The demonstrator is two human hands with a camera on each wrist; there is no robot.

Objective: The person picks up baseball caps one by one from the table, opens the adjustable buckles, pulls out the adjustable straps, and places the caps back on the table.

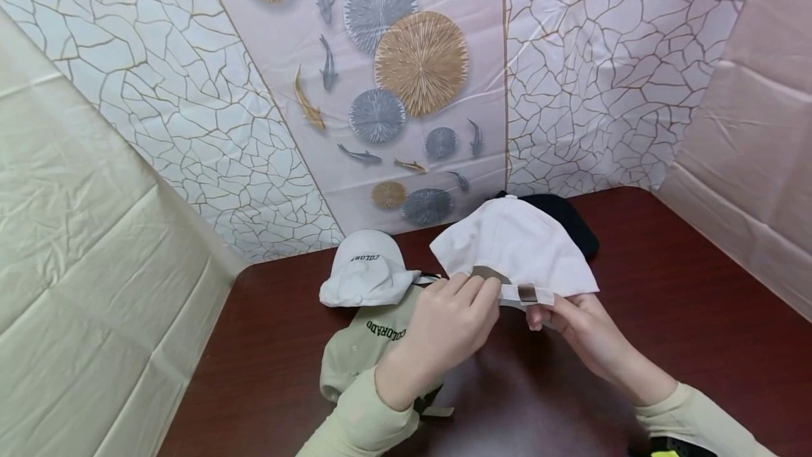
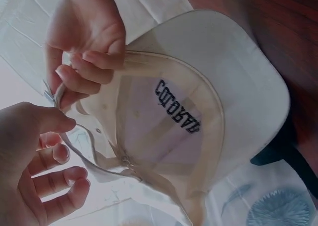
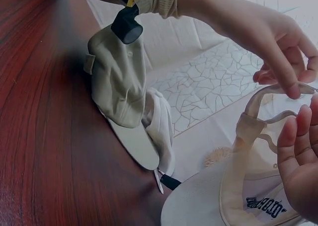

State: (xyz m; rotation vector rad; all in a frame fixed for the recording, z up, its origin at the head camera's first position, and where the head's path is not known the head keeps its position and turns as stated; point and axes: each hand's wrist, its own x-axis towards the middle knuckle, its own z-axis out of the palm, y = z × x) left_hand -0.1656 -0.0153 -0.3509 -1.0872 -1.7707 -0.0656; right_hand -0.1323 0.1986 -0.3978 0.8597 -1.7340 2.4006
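A white baseball cap is held up above the table with its back strap and metal buckle facing me. My left hand pinches the strap on the left of the buckle. On the buckle's other side, my right hand grips the strap's end between thumb and fingers. The left wrist view looks into the cap, where dark lettering shows reversed beside the pale brim. Fingers partly hide the strap there.
To the left on the dark red table lie a light cap and an olive-green cap, partly behind my left arm. A black cap sits behind the held one. Patterned cloth hangs along the back.
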